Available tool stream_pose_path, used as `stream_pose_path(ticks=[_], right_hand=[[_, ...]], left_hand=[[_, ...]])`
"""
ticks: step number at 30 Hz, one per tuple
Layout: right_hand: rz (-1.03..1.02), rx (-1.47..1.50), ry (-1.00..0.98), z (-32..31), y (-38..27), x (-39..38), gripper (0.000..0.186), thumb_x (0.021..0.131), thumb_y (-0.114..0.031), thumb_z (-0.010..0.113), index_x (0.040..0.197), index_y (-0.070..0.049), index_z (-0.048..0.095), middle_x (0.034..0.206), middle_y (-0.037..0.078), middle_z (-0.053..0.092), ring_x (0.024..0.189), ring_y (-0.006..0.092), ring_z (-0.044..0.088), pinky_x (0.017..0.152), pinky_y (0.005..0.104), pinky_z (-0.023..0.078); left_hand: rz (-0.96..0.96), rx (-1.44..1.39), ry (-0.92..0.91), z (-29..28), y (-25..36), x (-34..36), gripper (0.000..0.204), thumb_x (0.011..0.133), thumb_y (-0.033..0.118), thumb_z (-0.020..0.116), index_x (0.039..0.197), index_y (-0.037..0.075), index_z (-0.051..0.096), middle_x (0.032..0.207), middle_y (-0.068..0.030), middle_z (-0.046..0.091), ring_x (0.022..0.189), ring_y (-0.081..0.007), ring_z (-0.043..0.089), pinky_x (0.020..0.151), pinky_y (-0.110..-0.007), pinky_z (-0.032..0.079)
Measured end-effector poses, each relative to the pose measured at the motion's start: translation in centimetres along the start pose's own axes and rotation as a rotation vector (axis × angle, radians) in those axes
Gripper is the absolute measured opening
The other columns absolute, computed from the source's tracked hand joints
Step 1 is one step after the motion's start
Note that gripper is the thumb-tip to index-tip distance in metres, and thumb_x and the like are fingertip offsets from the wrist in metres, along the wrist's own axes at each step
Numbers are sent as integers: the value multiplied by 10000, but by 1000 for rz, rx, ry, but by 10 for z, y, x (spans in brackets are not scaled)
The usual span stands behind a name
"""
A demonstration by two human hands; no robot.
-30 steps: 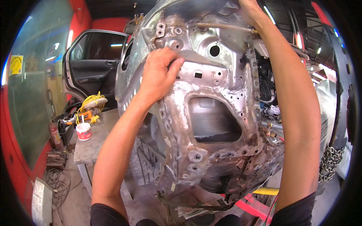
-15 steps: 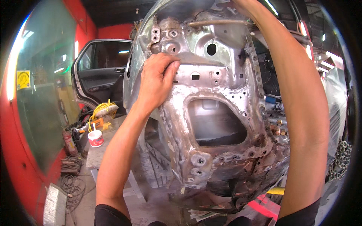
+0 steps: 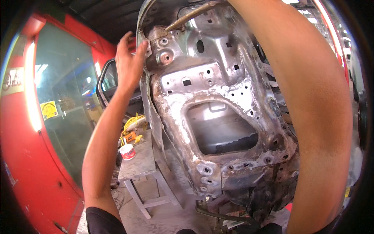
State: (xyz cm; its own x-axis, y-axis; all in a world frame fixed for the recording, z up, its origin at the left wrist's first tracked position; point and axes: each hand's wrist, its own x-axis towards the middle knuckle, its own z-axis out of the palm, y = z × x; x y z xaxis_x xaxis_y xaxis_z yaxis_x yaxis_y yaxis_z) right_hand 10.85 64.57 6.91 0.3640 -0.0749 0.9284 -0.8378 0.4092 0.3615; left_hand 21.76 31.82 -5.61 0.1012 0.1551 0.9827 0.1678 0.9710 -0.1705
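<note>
In front of me stands a bare metal car body panel (image 3: pixel 175 113), scraped and rust-stained, with several holes and one large opening. My left hand (image 3: pixel 130 64) is raised at its upper left edge with fingers apart and nothing in them; whether the thumb touches the edge I cannot tell. My right forearm (image 3: pixel 323 117) rises along the right side and leaves the picture at the top, so that hand is hidden. A long brownish bar (image 3: pixel 191 16) lies slanted across the top of the panel, its lower end near a rusty corner. What holds its upper end does not show.
At the left a small worn stool (image 3: pixel 138 165) bears a white-and-red tub (image 3: pixel 127 152), an orange tool (image 3: pixel 128 138) and a coiled yellow cord (image 3: pixel 134 121). Behind are a car door (image 3: pixel 111 80) and a red wall with a glass pane (image 3: pixel 66 97).
My left hand has come off the panel's face and moved up and left to its edge, fingers spreading. The bar has swung from nearly level to slanted, reaching farther left. The view has tilted.
</note>
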Motion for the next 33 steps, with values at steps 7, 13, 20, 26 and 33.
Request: stream_pose_path(ticks=[7, 13, 20, 26, 33], right_hand=[[-82, -23, 87, -1, 8, -4, 261, 852, -277, 677, 1057, -118, 646, 956, 100, 669, 856, 253, 658, 715, 361, 539], [-120, -32, 133, -1, 11, -9, 254, 847, -281, 681, 1041, -120, 647, 943, 98, 667, 846, 254, 657, 709, 364, 538], [-151, -49, 156, 1, 13, -11, 246, 840, -285, 685, 1022, -122, 649, 928, 96, 665, 835, 256, 655, 701, 367, 537], [-165, -53, 177, 3, 13, -12, 240, 835, -289, 688, 1005, -125, 650, 915, 94, 664, 826, 258, 654, 695, 370, 536], [-173, -53, 212, 2, 18, -12, 233, 829, -294, 692, 987, -127, 652, 900, 92, 662, 815, 259, 653, 688, 374, 535]], left_hand=[[143, 448, -32, 30, 3, 68, 463, 924, 426, 691, 1160, 30, 642, 1096, -226, 687, 1032, -439, 654, 873, -515, 522], [269, 563, 12, 33, -10, 80, 394, 970, 410, 642, 994, 17, 633, 984, -221, 686, 918, -458, 652, 777, -543, 502], [286, 533, -20, 32, -21, 77, 346, 917, 340, 726, 1000, 23, 614, 936, -225, 692, 896, -460, 657, 749, -522, 514], [216, 486, -129, 23, -24, 82, 309, 920, 226, 723, 1127, 21, 619, 912, -186, 735, 866, -361, 724, 754, -454, 542], [72, 71, -269, 10, -41, 28, 447, 984, 116, 610, 1421, 79, 525, 1404, -211, 594, 1208, -277, 643, 1027, -367, 488]])
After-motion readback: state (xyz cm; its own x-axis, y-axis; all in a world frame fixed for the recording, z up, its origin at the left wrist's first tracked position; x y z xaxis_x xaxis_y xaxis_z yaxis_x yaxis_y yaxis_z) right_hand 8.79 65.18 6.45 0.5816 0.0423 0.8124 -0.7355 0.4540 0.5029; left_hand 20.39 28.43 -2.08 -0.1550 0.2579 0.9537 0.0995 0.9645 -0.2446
